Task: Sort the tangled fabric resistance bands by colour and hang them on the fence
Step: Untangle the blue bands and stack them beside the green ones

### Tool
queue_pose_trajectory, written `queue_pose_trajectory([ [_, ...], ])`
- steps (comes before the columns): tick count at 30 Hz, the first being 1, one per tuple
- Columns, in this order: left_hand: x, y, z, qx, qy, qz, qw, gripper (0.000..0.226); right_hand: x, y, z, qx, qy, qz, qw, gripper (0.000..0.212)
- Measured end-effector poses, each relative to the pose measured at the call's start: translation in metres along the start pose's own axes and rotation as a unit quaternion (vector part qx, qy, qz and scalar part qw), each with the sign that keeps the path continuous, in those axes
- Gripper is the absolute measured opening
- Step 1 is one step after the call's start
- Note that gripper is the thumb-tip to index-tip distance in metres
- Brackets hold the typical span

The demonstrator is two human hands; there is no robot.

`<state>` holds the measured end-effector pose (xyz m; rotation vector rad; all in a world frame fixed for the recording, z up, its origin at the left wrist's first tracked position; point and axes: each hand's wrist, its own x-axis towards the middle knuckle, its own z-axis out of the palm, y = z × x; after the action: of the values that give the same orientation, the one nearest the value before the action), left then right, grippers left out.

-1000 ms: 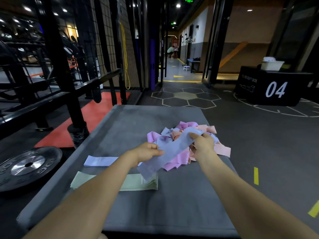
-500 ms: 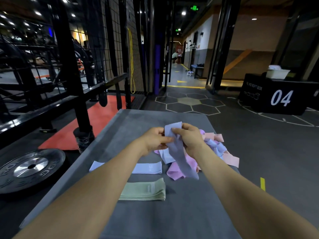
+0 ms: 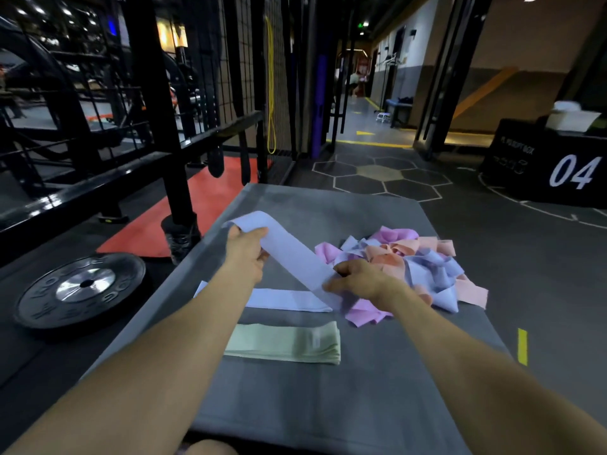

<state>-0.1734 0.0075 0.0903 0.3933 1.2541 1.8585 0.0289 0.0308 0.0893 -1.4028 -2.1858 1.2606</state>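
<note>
A pale blue band (image 3: 289,254) is stretched flat between my hands above the grey mat (image 3: 328,405). My left hand (image 3: 246,249) grips its far left end and my right hand (image 3: 358,280) pinches its near right end. Under it lies another blue band (image 3: 285,300), laid flat. In front of that sits a folded stack of green bands (image 3: 285,343). To the right is the tangled pile (image 3: 400,267) of pink, peach and blue bands. The black mesh fence (image 3: 249,77) stands at the left behind the mat.
A black weight plate (image 3: 82,287) lies on the floor at the left. A black rack rail (image 3: 98,182) runs along the mat's left side. A black box marked 04 (image 3: 558,169) stands far right. A yellow loop (image 3: 271,93) hangs on the fence.
The blue band came up out of the pile. My hands then moved apart and pulled it straight; my left hand went left and up, my right hand came down near the pile.
</note>
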Motion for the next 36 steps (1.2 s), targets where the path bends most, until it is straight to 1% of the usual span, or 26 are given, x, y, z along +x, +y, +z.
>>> queue_pose_trajectory([
  [2,0.012,0.001,-0.015,-0.021,0.041,-0.005,0.999,0.045,0.005,0.013,0.004,0.048,-0.013,0.035,0.998,0.028],
  [5,0.025,-0.007,-0.038,-0.029,0.081,-0.014,0.996,0.041,0.017,0.03,0.008,0.147,-0.011,0.079,0.986,0.021],
  [8,0.037,-0.014,-0.057,-0.058,0.118,-0.009,0.991,0.046,0.036,0.037,0.014,0.255,0.023,0.113,0.96,0.024],
  [9,0.04,-0.014,-0.063,-0.066,0.138,-0.002,0.988,0.048,0.042,0.04,0.017,0.268,0.045,0.126,0.954,0.025],
  [11,0.045,-0.014,-0.073,-0.063,0.168,0.008,0.984,0.044,0.055,0.048,0.021,0.256,0.089,0.148,0.951,0.025],
  [13,0.049,-0.015,-0.081,-0.038,0.171,0.013,0.985,0.03,0.066,0.056,0.026,0.244,0.113,0.154,0.951,0.025],
  [15,0.057,-0.019,-0.091,0.019,0.172,0.016,0.985,0.016,0.073,0.06,0.03,0.232,0.13,0.154,0.952,0.026],
  [18,0.071,-0.025,-0.109,0.142,0.187,0.01,0.972,0.013,0.084,0.061,0.039,0.199,0.163,0.155,0.954,0.022],
  [21,0.083,-0.026,-0.128,0.223,0.176,-0.006,0.959,0.02,0.093,0.059,0.048,0.198,0.201,0.157,0.946,0.016],
  [24,0.093,-0.022,-0.143,0.321,0.145,-0.015,0.936,0.027,0.101,0.064,0.053,0.157,0.216,0.156,0.951,0.018],
  [26,0.096,-0.019,-0.148,0.372,0.122,-0.024,0.92,0.029,0.103,0.067,0.056,0.101,0.228,0.156,0.956,0.016],
  [27,0.098,-0.019,-0.15,0.406,0.117,-0.026,0.906,0.028,0.104,0.069,0.058,0.074,0.233,0.155,0.957,0.013],
  [29,0.1,-0.019,-0.151,0.488,0.122,-0.025,0.864,0.024,0.108,0.071,0.061,0.036,0.243,0.151,0.957,0.01],
  [31,0.101,-0.021,-0.149,0.535,0.124,-0.02,0.835,0.025,0.11,0.075,0.063,0.003,0.239,0.15,0.959,0.01],
  [32,0.102,-0.022,-0.149,0.545,0.119,-0.019,0.83,0.025,0.111,0.076,0.063,-0.013,0.238,0.149,0.96,0.009],
  [34,0.104,-0.024,-0.148,0.534,0.118,-0.027,0.837,0.026,0.112,0.079,0.064,-0.035,0.242,0.146,0.959,0.011],
  [36,0.104,-0.025,-0.148,0.556,0.116,-0.027,0.823,0.028,0.114,0.081,0.066,-0.036,0.253,0.146,0.956,0.013],
])
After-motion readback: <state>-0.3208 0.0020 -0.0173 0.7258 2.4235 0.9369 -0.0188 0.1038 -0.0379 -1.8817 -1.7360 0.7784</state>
